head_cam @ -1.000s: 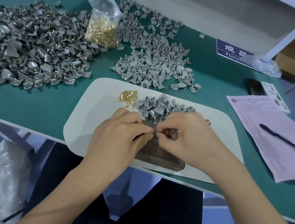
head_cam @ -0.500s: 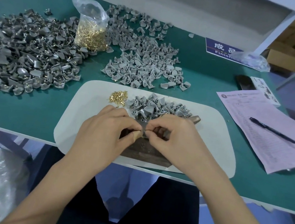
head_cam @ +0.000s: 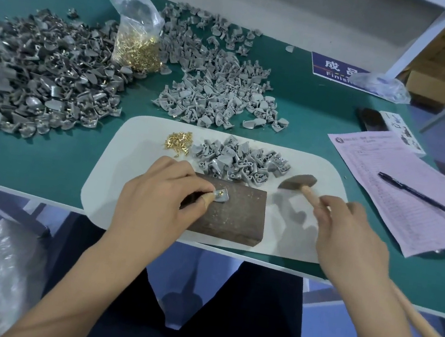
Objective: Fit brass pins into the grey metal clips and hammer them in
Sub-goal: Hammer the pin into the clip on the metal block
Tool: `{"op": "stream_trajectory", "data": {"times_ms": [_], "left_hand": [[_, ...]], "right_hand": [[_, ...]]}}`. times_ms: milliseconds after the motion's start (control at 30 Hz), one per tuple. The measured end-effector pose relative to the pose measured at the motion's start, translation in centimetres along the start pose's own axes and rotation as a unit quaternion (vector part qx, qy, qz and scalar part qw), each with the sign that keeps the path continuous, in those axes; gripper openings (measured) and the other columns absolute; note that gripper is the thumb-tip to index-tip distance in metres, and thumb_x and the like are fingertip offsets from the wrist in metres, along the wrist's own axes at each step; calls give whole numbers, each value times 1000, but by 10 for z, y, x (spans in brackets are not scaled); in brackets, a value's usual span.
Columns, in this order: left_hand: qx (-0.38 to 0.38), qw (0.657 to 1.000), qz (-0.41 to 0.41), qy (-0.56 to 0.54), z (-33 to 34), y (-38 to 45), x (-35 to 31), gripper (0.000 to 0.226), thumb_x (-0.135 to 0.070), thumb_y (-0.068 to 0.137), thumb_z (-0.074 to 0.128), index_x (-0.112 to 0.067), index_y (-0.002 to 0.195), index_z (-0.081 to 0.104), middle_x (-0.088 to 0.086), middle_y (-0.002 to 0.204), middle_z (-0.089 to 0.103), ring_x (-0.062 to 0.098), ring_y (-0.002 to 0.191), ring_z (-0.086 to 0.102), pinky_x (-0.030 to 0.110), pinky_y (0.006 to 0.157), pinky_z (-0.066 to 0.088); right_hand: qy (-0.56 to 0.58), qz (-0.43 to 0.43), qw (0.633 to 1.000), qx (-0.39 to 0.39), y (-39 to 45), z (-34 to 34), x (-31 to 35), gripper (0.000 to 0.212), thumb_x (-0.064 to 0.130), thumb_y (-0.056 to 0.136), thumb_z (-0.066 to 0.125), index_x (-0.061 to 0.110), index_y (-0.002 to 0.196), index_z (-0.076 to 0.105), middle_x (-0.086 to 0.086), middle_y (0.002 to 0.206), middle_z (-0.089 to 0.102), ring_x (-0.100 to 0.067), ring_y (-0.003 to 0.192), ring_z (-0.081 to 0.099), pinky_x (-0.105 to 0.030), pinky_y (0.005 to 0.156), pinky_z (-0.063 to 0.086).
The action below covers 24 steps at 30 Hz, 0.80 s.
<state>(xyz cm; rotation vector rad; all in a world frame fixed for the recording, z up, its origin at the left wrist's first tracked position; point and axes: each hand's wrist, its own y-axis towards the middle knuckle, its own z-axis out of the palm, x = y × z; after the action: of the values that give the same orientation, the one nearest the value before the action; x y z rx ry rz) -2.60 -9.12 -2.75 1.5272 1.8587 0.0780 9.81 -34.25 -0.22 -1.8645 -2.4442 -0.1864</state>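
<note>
While the left hand (head_cam: pixel 160 194) pinches the clip (head_cam: pixel 221 196) on the block (head_cam: pixel 233 215), the right hand (head_cam: pixel 349 237), gripping the hammer (head_cam: pixel 298 181), should strike the pin (head_cam: pixel 221 193) squarely, clear of fingertips.

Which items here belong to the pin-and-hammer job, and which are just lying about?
In use: clip with brass pin on block, held by left hand; hammer in right hand; loose pins; clip pile.
Idle: pen, form, empty bag.

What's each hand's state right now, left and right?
Left hand: closed, pinching the grey clip with a brass pin in it, on the metal block.
Right hand: closed, grip around the hammer handle.
</note>
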Motion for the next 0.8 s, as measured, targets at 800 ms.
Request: {"op": "stream_trajectory", "data": {"times_ms": [800], "left_hand": [[1,999,6,34,-3,-1,-8,2,-35,88,74,-35,87,76,-13,80,59,17,85,57,26,46,40]], "right_hand": [[144,-189,970,-60,-40,-27,56,32,63,102,28,72,131,39,33,80,64,-11,73,60,-29,64,46]]}}
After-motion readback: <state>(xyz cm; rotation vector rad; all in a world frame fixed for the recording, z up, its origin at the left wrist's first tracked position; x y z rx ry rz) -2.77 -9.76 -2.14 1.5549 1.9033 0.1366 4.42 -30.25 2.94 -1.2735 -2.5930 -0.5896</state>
